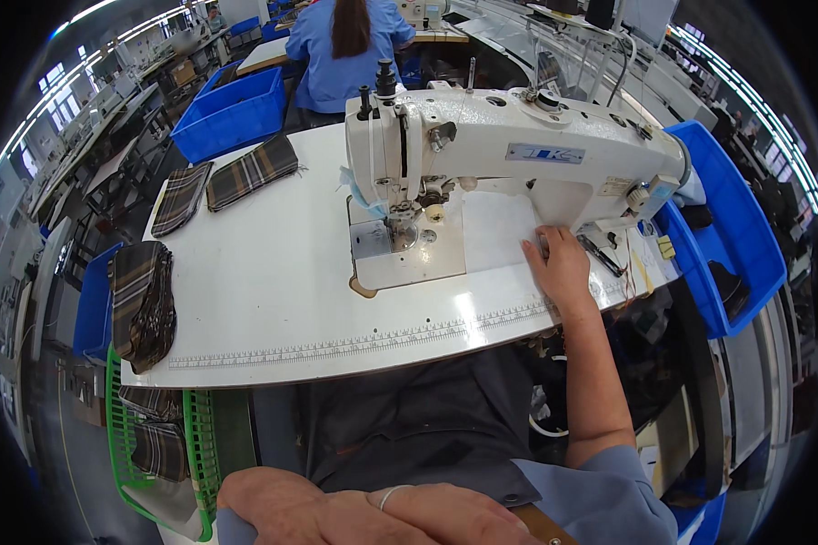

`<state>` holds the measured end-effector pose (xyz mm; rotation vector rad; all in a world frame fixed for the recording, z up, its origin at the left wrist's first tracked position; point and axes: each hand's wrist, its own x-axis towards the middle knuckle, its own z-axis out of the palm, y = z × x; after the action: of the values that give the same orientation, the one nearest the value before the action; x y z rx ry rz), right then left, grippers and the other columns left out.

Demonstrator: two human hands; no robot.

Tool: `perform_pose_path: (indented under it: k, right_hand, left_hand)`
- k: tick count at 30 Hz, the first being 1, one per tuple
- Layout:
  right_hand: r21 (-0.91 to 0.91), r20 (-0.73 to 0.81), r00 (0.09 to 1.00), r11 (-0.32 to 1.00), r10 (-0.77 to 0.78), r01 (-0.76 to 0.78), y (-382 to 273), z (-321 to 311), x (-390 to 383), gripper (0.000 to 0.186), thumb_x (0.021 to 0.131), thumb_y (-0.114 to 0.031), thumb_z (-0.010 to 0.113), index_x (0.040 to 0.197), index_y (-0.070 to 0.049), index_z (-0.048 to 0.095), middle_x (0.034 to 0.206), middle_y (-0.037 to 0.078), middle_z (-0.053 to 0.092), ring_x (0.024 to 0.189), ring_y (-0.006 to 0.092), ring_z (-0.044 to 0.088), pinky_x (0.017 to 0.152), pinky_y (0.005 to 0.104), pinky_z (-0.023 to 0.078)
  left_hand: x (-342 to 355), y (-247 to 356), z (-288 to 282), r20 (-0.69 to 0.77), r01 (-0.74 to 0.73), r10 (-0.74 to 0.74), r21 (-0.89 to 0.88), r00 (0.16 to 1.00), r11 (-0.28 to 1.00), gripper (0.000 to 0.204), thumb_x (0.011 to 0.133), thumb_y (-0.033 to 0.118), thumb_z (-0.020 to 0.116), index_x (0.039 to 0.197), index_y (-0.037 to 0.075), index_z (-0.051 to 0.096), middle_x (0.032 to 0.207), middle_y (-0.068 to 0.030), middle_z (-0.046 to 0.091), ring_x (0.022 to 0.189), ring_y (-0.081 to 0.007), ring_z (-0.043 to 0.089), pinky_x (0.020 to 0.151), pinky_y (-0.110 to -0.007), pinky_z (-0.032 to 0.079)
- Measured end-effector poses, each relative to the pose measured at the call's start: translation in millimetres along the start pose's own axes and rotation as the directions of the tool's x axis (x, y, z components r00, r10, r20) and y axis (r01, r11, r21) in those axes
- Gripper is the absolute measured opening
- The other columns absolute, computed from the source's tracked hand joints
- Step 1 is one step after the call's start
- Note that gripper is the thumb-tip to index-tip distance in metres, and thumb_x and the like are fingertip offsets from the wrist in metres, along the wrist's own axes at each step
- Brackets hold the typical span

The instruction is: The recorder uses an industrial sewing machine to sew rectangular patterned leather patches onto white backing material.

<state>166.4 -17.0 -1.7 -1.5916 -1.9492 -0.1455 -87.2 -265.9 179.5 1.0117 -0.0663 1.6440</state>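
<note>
Rests right hand (pixel 559 265), with thumb spread from fingers, on the white surface (pixel 264 282) beside the sewing machine (pixel 482 127) standing there. Has left hand (pixel 386 516) low and close; cannot tell if spread or pinching.

A single wide fisheye view looks out from the wearer's head, the left of two cameras worn side by side, facing forward and steeply down over the white worktop (pixel 264 272). The sewing machine (pixel 491 127) stands at close range, above and right of the middle, with the dark cloth on the wearer's lap (pixel 409 409) below. Nearest of all is the left hand (pixel 373 513), large at the lower edge; a person in blue (pixel 336 77), back turned, sits farther off along the top. Straight edges bow toward the dark, rounded rim.
</note>
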Motion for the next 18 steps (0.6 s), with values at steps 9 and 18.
perform_pose_path:
  k: [9,18]
  right_hand:
    - [0.014,0.001,1.0,1.0,-0.014,0.014,-1,-4,0,0.032,0.089,-0.03,0.071,0.106,-0.003,0.069,0.096,0.014,0.068,0.088,0.0339,0.067,0.076,0.044,0.054]
    - [0.025,-0.02,0.999,0.999,-0.032,0.032,1,-1,0,0.03,0.089,-0.027,0.072,0.107,-0.003,0.069,0.086,0.012,0.065,0.076,0.0303,0.065,0.07,0.0416,0.052]
  left_hand:
    - [14,8,-7,-0.132,0.108,-0.114,-0.049,0.985,0.993,0.018,0.091,0.03,0.076,0.087,0.014,0.083,0.099,-0.0024,0.072,0.091,-0.0159,0.057,0.081,-0.026,0.042]
    - [26,13,-15,-0.061,0.19,-0.202,-0.168,0.977,0.967,0.015,0.072,0.021,0.092,0.082,0.014,0.083,0.09,0.0023,0.07,0.081,-0.0114,0.053,0.064,-0.026,0.034]
